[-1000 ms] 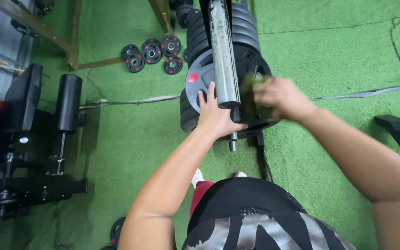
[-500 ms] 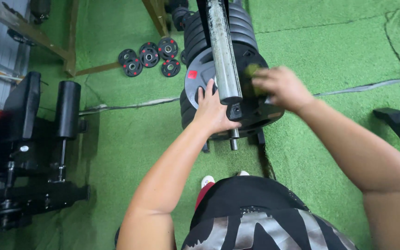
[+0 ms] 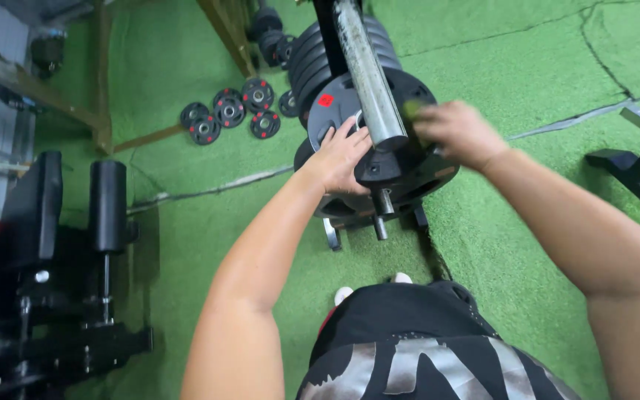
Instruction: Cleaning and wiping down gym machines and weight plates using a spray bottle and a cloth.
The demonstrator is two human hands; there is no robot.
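Green cloth [image 3: 411,111] bunched in the right hand [image 3: 459,133] against the weight plate [image 3: 416,167]; left hand [image 3: 338,157] lies flat, open, steadying it.

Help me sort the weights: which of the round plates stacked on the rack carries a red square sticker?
The front grey round plate, the one under the left hand. The black plates stacked behind it show no sticker.

Gym: stacked weight plates [image 3: 320,67], turf floor [image 3: 527,67], padded machine [image 3: 105,204].
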